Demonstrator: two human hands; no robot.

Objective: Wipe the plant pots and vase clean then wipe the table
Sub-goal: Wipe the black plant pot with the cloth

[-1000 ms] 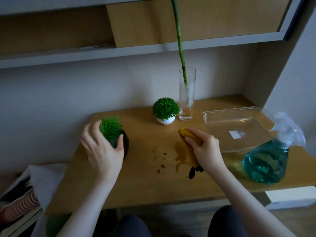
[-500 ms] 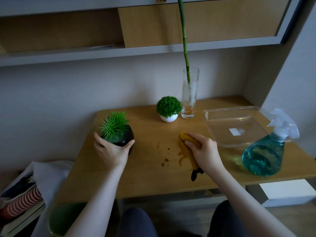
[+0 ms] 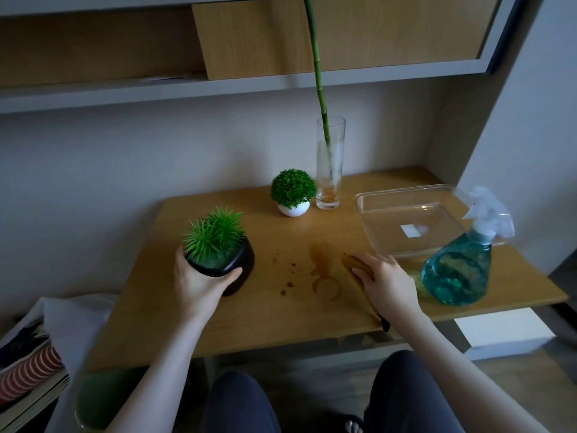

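Observation:
My left hand (image 3: 199, 281) grips the black plant pot (image 3: 242, 264) with spiky green leaves, tilted toward me at the table's left. My right hand (image 3: 385, 281) holds a yellow cloth (image 3: 354, 264) against the wooden table (image 3: 237, 323), just right of a brown spill stain (image 3: 323, 273). A small white pot with a round green bush (image 3: 293, 192) stands at the back. Beside it is a tall glass vase (image 3: 329, 170) with a green stalk.
A clear plastic tray (image 3: 409, 226) lies at the right. A teal spray bottle (image 3: 462, 264) stands by the table's right front edge, close to my right hand. Shelves hang overhead. Books and a white cloth (image 3: 34, 354) sit lower left.
My left hand moved from over the black pot to under its side, gripping and tilting it. My right hand slid the cloth rightward, uncovering the brown stain.

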